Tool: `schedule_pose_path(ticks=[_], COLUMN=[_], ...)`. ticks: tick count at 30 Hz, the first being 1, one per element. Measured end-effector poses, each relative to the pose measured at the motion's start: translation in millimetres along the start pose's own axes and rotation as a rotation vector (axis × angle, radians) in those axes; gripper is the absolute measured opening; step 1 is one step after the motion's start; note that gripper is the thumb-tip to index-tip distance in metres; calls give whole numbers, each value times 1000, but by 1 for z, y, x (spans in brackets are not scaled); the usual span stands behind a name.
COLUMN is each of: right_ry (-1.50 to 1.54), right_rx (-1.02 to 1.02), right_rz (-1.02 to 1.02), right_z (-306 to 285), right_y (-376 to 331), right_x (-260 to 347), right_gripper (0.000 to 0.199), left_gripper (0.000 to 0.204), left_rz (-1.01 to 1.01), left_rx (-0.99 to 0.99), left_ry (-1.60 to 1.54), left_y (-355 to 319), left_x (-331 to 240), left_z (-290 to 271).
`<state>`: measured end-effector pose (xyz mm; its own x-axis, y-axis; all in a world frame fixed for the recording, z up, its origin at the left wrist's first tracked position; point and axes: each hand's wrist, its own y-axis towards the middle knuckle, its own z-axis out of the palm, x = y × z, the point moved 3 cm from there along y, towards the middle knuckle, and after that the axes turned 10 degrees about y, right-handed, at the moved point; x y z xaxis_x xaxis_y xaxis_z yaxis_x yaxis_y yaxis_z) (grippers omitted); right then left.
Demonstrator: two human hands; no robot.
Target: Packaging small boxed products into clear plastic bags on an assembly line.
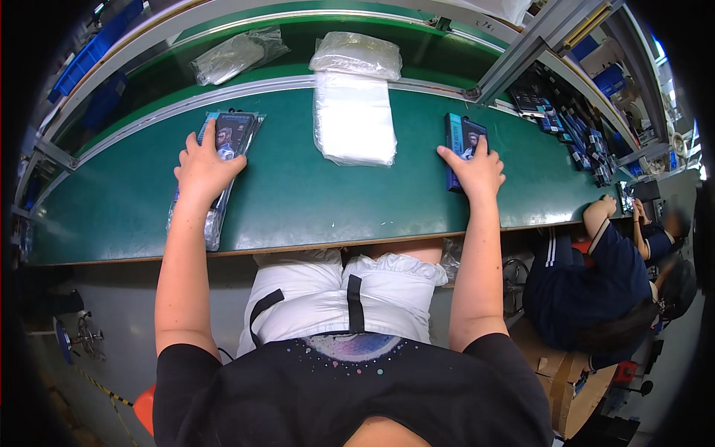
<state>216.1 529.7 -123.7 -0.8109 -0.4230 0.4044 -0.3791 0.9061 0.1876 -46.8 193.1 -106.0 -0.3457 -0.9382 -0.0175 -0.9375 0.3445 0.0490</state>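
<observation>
dark blue-and-teal box [455,134] is lying near the right of the bench, glossy printed face showing up; right hand [479,171] is holding it, thumb bearing on left edge, fingers over the right. sleeved box [240,128] is lying at left inside crinkly clear plastic, loose plastic trailing toward the near edge; left hand [202,167] is spreading wide over it, can't tell if gripping. flat bag stack [356,123], milky, rectangular, is sitting between, well apart from both; folded plastic bundle [356,54] is touching its far end. smooth green bench [313,205] is carrying everything, metal frame [514,45] running behind. dark box pile [573,138] is spreading at far right; two co-workers are sitting below it, near an opened brown carton [570,387]. both boxes' long axes are pointing away from the person, the left one's far end leaning right.
</observation>
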Motion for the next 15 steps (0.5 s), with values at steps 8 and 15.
schedule_pose_path(ticks=[8,15], right_ry=[147,266], right_rx=[-20,-76], right_rz=[-198,-234], right_z=[-4,-5], right_y=[-52,-62], right_x=[1,-1], right_gripper=[78,77], left_gripper=[90,56], left_rz=[-149,617], left_rx=[-121,-435], left_ry=[-34,-228], left_y=[-7,-53], left_x=[-4,-91], left_z=[6,-18])
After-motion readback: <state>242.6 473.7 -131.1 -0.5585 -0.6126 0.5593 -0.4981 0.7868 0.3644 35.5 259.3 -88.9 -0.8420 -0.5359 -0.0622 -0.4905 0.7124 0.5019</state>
